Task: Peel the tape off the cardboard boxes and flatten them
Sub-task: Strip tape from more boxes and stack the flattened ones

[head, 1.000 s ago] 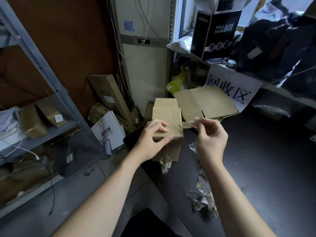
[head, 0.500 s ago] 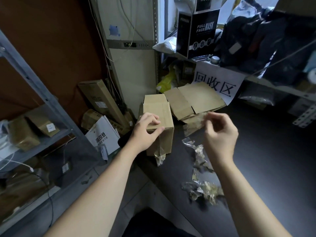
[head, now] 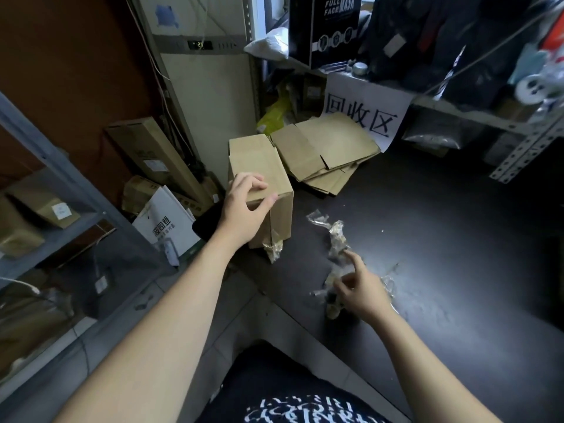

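A brown cardboard box (head: 262,166) stands upright on the dark table (head: 442,239). My left hand (head: 244,209) grips its near top edge, fingers on top and thumb on the front face. A strip of crumpled clear tape (head: 273,248) hangs off the box's lower front corner. My right hand (head: 360,285) is low over the table at a heap of peeled tape scraps (head: 335,236), its fingers loosely curled among the scraps; whether it still pinches a piece is hidden.
A stack of flattened boxes (head: 329,151) lies behind the upright box, under a white paper sign (head: 363,114). Metal shelving (head: 61,184) with small boxes stands at the left. More cartons and a white bag (head: 164,227) sit on the floor beside the table.
My right hand has dropped from beside the box top down to the tape scraps on the table, carrying the peeled tape away. My left hand keeps its grip on the box.
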### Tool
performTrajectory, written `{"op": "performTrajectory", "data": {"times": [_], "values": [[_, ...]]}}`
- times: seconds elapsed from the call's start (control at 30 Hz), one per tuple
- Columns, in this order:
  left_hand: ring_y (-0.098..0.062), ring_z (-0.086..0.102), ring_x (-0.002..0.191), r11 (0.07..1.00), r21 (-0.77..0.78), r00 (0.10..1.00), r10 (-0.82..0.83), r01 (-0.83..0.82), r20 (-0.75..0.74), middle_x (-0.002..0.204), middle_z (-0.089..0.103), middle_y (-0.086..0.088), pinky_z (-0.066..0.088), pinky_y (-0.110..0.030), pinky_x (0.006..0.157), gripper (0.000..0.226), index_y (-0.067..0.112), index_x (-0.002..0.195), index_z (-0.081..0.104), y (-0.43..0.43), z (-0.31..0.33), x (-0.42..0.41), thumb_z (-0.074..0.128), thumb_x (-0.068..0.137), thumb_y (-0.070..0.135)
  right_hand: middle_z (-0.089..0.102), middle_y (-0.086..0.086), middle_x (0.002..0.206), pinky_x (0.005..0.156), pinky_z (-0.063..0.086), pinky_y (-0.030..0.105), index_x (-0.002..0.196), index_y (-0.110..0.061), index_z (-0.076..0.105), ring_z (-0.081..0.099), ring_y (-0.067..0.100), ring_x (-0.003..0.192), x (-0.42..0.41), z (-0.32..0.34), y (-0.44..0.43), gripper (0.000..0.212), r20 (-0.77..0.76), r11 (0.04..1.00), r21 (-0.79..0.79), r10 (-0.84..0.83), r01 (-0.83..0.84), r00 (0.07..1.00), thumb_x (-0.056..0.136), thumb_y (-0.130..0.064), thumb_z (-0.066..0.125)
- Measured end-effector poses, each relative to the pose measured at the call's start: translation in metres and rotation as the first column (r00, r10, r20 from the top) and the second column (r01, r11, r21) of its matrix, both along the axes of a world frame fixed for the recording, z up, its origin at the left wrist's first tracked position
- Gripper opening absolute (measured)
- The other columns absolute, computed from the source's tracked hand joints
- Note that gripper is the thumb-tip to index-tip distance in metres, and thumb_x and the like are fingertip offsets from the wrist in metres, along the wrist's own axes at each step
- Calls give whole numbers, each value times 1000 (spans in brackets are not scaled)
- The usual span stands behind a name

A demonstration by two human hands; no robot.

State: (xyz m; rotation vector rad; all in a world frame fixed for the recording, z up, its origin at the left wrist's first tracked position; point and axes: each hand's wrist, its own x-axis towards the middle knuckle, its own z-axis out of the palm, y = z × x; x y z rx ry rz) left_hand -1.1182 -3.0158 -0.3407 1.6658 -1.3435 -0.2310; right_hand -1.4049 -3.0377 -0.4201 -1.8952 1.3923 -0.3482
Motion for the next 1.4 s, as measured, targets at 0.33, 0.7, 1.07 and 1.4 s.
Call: {"op": "performTrajectory", "data": {"times": [0.33, 0.7, 1.07, 1.4], "values": [[-17, 56, 117, 1000, 24, 1000, 0, 1, -28, 117, 53, 9, 48, -42, 104, 24, 13, 100, 64, 7, 2, -7, 71, 89, 33, 75, -8, 84, 80, 50, 31, 134, -35, 54, 69, 18, 87, 5, 7, 6, 44, 26, 986, 167, -20, 15, 999, 91, -27, 56], [-7, 47, 125, 999, 52, 1000, 4, -5, 9, 125, 52, 14, 34, -17, 107, 37, 15, 128, 66, 16, 6, -11, 73, 93, 28, 69, 4, 105, 82, 50, 35, 109, -20, 75, 65, 29, 100, 35, 16, -2, 21, 12, 964, -240, -117, 117, 993, 89, -21, 69], [2, 40, 130, 1000, 3, 999, 12, -12, 52, 135, 60, 8, 21, -2, 108, 40, 12, 131, 69, 8, 1, -2, 74, 93, 22, 73, -9, 103, 81, 56, 32, 116, -20, 75, 66, 5, 87, 83, 60, -18, 32, 345, 917, -368, -15, 150, 938, 90, -3, 65], [-12, 52, 130, 989, -145, 997, -22, 33, 78, 126, 66, 1, 37, -22, 113, 36, 7, 123, 73, 5, -10, 3, 78, 87, 13, 55, -6, 117, 90, 48, 23, 133, -25, 68, 58, 9, 103, 148, 99, -47, 35, 337, 956, -289, 60, 43, 940, 99, -29, 67]]}}
